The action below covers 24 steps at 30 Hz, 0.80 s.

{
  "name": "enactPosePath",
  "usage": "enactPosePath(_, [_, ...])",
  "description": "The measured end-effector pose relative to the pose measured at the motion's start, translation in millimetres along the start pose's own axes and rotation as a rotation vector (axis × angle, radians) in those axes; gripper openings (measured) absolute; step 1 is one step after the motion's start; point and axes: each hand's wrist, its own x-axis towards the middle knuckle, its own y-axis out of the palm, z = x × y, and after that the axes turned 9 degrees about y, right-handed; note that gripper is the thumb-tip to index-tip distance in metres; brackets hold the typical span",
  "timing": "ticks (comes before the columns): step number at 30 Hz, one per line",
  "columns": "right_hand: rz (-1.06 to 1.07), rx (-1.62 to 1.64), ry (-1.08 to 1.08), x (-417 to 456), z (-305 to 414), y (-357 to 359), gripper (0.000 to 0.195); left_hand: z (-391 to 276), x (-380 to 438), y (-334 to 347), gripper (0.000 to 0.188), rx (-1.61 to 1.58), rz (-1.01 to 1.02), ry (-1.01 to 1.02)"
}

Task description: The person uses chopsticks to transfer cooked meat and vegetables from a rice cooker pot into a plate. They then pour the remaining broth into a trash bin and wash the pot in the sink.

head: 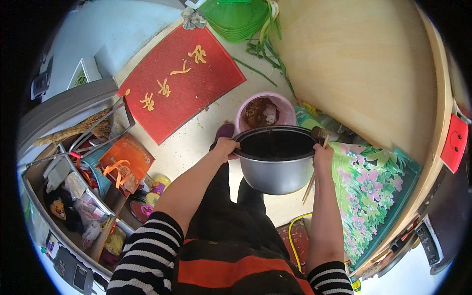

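Observation:
A large metal inner pot with a dark inside hangs between my two hands over the floor. My left hand grips its rim on the left side. At the rim's right side my right hand holds on, with a pair of wooden chopsticks also in it, pointing down along the pot. Just beyond the pot stands a pink bin with brown waste and a pale crumpled piece inside; the pot's far rim overlaps its near edge in view. Whether the pot holds anything is too dark to tell.
A red doormat with yellow characters lies beyond, left. Green plastic stools and long green onions are at the top. Cluttered shelves stand left; a floral cloth and wooden panel are right.

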Motion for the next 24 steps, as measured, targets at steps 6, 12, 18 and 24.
enactPosePath(6, [0.073,0.211,0.088,-4,-18,4,0.011,9,14,-4,0.011,0.053,0.042,-0.089])
enactPosePath(12, [0.021,0.122,0.070,-16,-35,1,0.011,32,1,-12,0.012,0.076,0.018,-0.112])
enactPosePath(18, [0.014,0.162,-0.082,-5,-107,-5,0.010,15,-27,-2,0.018,0.078,0.026,0.039])
enactPosePath(24, [0.257,0.317,-0.081,-111,-143,-34,0.031,25,-105,-37,0.029,0.123,-0.135,0.287])
